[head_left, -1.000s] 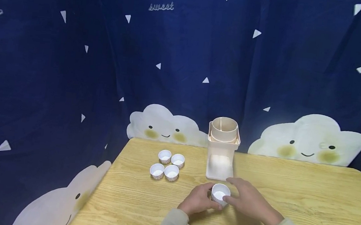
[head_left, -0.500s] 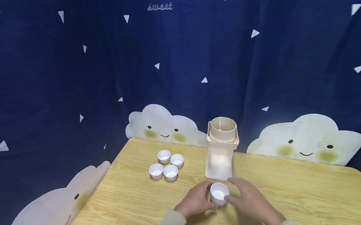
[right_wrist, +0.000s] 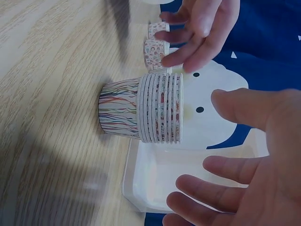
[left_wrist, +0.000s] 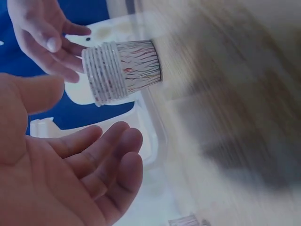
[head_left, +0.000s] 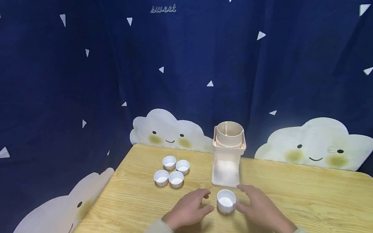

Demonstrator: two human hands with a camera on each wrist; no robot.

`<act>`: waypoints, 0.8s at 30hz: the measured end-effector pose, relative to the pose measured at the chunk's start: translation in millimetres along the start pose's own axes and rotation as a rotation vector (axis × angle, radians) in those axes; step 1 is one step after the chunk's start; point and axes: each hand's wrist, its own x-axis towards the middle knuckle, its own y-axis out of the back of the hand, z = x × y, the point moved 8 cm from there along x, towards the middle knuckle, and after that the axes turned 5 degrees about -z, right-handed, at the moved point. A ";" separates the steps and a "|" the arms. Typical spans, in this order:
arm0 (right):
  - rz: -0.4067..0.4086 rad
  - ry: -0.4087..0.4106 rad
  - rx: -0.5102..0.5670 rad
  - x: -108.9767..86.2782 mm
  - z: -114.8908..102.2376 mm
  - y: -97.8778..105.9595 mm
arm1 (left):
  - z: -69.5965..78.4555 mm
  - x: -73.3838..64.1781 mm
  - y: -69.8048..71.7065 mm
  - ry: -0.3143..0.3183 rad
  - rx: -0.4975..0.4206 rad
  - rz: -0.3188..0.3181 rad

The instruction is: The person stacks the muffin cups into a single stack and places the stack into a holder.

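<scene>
Left hand [head_left: 188,209] has pulled away from the stack of nested round white paper cups with squiggly coloured lines [head_left: 226,203], so that grip's just loosely spread beside it. Right hand [head_left: 261,211] has its grip spread too, fingers around the other side. Stack's upright on the pale wood counter [head_left: 307,201], in front of a cream plastic stand [head_left: 227,157].
</scene>
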 end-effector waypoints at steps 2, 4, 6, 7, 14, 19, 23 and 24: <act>0.000 -0.010 0.003 -0.8 1.2 0.4 | 1.3 -6.9 3.4 -0.013 -0.003 0.011; 0.001 -0.009 0.009 -1.7 1.6 0.6 | 1.7 -14.0 5.6 -0.025 -0.017 0.018; 0.003 -0.005 0.013 -2.6 1.4 0.3 | 1.9 -21.4 8.2 -0.036 -0.034 0.029; 0.002 -0.001 0.015 -3.1 1.1 -0.1 | 2.3 -25.0 9.6 -0.043 -0.047 0.034; 0.002 0.003 0.046 -5.1 3.8 -3.0 | 5.8 -39.8 21.7 -0.076 -0.097 0.073; -0.003 -0.011 0.106 -5.8 5.2 -7.9 | 0.0 -40.4 18.0 -0.070 -0.144 0.069; -0.012 -0.035 0.151 -6.6 5.4 -13.4 | -3.4 -40.8 13.1 -0.071 -0.172 0.051; -0.015 -0.037 0.167 -6.3 5.3 -15.0 | -3.8 -40.9 12.8 -0.072 -0.175 0.050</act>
